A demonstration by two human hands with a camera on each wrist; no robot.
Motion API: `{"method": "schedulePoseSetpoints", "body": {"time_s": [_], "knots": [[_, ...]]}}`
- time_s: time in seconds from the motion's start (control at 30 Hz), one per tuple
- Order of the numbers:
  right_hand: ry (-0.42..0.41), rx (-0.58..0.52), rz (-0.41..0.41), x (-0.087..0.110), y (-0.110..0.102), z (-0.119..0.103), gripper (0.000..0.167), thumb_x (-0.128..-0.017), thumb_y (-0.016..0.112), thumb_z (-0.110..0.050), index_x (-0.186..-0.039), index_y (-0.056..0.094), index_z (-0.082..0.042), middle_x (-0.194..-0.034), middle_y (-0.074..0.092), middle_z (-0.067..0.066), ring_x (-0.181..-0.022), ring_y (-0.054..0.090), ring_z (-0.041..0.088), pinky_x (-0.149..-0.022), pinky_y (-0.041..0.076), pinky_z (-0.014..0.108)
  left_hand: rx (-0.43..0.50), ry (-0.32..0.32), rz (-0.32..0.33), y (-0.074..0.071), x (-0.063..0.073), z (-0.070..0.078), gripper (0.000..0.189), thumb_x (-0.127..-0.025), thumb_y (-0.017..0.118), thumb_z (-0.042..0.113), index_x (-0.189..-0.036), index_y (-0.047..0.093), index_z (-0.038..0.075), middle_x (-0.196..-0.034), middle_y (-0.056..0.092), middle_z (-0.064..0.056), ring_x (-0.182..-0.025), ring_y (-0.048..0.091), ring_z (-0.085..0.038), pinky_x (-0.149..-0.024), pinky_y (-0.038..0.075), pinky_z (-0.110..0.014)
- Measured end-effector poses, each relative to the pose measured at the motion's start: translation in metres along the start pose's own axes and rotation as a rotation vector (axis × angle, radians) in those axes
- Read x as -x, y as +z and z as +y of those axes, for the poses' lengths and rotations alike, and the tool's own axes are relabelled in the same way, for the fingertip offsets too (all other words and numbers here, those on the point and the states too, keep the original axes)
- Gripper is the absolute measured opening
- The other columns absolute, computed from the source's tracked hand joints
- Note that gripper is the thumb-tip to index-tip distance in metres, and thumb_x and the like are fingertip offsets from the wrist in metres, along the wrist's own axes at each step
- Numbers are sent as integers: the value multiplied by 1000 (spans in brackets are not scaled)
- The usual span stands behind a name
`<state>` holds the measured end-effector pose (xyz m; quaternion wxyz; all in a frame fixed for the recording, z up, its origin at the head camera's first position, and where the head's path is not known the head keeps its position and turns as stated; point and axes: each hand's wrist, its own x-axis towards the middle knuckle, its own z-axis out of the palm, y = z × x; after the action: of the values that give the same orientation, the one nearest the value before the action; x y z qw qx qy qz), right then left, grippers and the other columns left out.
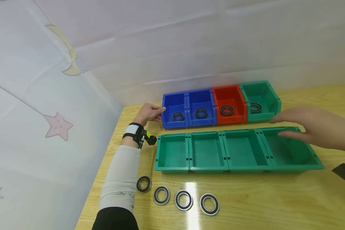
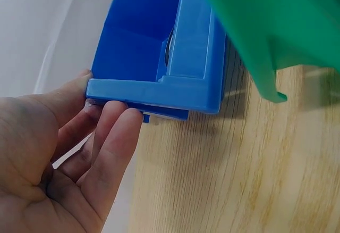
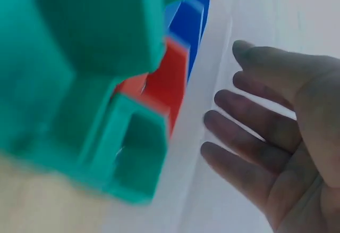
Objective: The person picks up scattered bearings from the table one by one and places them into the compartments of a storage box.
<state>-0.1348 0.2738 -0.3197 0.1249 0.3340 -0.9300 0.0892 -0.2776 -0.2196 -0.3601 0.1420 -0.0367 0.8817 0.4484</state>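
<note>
My left hand pinches the outer side wall of the leftmost blue bin, its thumb against the edge and fingers bent beside and under it, as the left wrist view shows. My right hand is blurred above the right end of the front green bins, its fingers straight and apart, holding nothing. Beside that blue bin stand a second blue bin, a red bin and a green bin in one row. Each holds one ring bearing, such as the bearing in the leftmost.
A joined row of green bins stands in front, no bearings visible inside. Several ring bearings lie along the near side of the wooden table. A pale cloth hangs behind and at the left.
</note>
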Motion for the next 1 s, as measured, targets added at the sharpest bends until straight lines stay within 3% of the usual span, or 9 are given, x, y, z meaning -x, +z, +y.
{"method": "schedulePoseSetpoints", "body": {"time_s": [0.13, 0.27, 0.33, 0.43, 0.53, 0.67, 0.77, 0.9, 1.0], "knots": [[146, -19, 59, 35, 9, 15, 50, -59, 91, -8, -106, 74, -13, -100, 74, 0, -81, 68, 24, -60, 53, 19, 7, 12, -2, -1, 0, -2, 43, -95, 67, 34, -122, 70, 0, -92, 69, -14, -66, 68, -13, -88, 59, -47], [266, -67, 53, 62, 19, 21, 47, -67, 87, -4, -112, 71, -4, -105, 72, 16, -85, 66, 28, -57, 56, 22, 12, 13, 0, -1, -2, -4, 42, -95, 67, 34, -120, 71, 1, -84, 67, -9, -65, 67, -12, -87, 60, -46], [293, -104, 52, 72, 24, 22, 47, -71, 85, -2, -114, 68, -1, -107, 70, 20, -83, 64, 7, -57, 54, 16, 18, 10, 3, 0, -2, -4, 42, -95, 68, 35, -120, 71, 1, -83, 67, -8, -65, 67, -12, -87, 60, -46], [311, -146, 76, 83, 31, 24, 46, -73, 84, -2, -116, 66, 1, -107, 68, 24, -88, 41, -27, -57, 49, 8, 21, 3, 5, 1, -3, -5, 42, -95, 67, 35, -120, 71, 1, -85, 67, -9, -66, 67, -12, -87, 60, -46], [329, -186, 104, 91, 37, 24, 45, -77, 81, -2, -117, 64, 4, -107, 67, 27, -96, 25, -36, -57, 44, 2, 21, -3, 0, 1, -3, -4, 43, -95, 67, 35, -121, 70, 2, -85, 67, -8, -67, 67, -12, -88, 60, -46], [376, -277, 138, 99, 43, 25, 40, -84, 75, 0, -120, 61, 5, -110, 63, -22, -93, 32, -36, -59, 40, -3, 26, -8, -10, 2, -3, -3, 43, -95, 66, 35, -122, 70, 2, -83, 67, -7, -66, 67, -12, -88, 60, -45], [455, -356, 129, 103, 46, 23, 37, -89, 71, -4, -123, 61, 5, -105, 49, -40, -89, 37, -33, -61, 38, -4, 27, -10, -10, 2, -1, -1, 42, -95, 66, 35, -122, 70, 2, -83, 66, -8, -66, 66, -12, -88, 60, -45], [550, -425, 79, 103, 48, 21, 37, -93, 68, -10, -126, 60, 5, -96, 61, -29, -83, 42, -28, -61, 38, -2, 20, -10, -9, 0, 1, 1, 42, -95, 66, 35, -122, 70, 2, -87, 66, -10, -68, 66, -12, -87, 61, -42], [596, -470, 39, 103, 49, 21, 36, -94, 68, -13, -126, 60, 2, -92, 56, -37, -79, 47, -25, -60, 41, 1, 17, -13, -7, 0, 1, 0, 42, -95, 67, 35, -122, 70, 2, -89, 67, -11, -69, 66, -12, -85, 61, -40]]}}
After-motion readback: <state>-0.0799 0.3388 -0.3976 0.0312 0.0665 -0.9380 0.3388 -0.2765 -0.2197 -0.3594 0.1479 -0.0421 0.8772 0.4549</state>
